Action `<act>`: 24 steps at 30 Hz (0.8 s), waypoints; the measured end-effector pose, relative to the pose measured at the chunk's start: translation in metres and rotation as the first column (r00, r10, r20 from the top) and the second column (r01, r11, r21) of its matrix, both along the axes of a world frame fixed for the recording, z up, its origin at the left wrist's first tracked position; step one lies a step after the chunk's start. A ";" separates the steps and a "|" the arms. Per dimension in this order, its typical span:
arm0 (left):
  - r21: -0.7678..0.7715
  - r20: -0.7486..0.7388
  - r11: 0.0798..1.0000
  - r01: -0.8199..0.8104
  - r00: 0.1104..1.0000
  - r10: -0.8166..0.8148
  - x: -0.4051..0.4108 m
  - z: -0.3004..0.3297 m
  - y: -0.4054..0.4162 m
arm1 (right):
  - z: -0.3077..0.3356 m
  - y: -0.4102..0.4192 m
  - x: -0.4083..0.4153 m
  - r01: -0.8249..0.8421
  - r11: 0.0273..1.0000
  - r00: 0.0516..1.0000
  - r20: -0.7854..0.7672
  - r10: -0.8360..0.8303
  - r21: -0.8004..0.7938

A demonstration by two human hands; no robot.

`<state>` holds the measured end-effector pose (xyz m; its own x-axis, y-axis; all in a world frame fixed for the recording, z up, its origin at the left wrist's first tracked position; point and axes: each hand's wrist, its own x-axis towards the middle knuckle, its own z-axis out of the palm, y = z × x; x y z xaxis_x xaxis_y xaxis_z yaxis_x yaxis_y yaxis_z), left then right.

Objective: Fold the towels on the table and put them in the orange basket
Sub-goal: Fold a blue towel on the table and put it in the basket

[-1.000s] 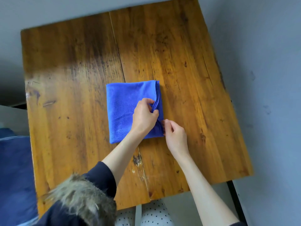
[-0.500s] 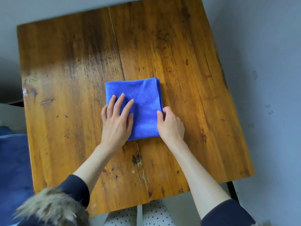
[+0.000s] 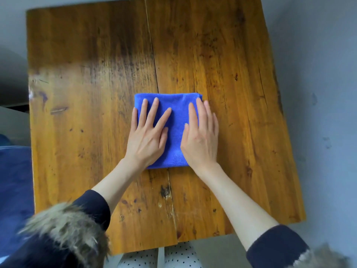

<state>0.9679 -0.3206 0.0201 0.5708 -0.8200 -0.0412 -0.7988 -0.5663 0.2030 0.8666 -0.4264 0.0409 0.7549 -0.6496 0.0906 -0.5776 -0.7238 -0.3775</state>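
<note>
Blue towel looks folded — left hand and right hand press flat on top, gripping nothing. Orange basket unseen — maybe off-camera.

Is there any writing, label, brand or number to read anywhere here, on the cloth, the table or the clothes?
None: no text, label, brand, number or sign shows anywhere in this view.
The blue towel shows no tag or print; both hands lie flat on it, covering part of it.
The wooden table bears only grain, stains and scratches.
The dark sleeves carry no logo; the fabric below the table edge has only dots.
</note>
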 end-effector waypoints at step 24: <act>-0.188 -0.486 0.815 -0.548 0.773 0.408 0.016 0.011 0.043 | -0.010 -0.015 -0.018 0.265 0.876 0.943 0.083 -0.323 0.403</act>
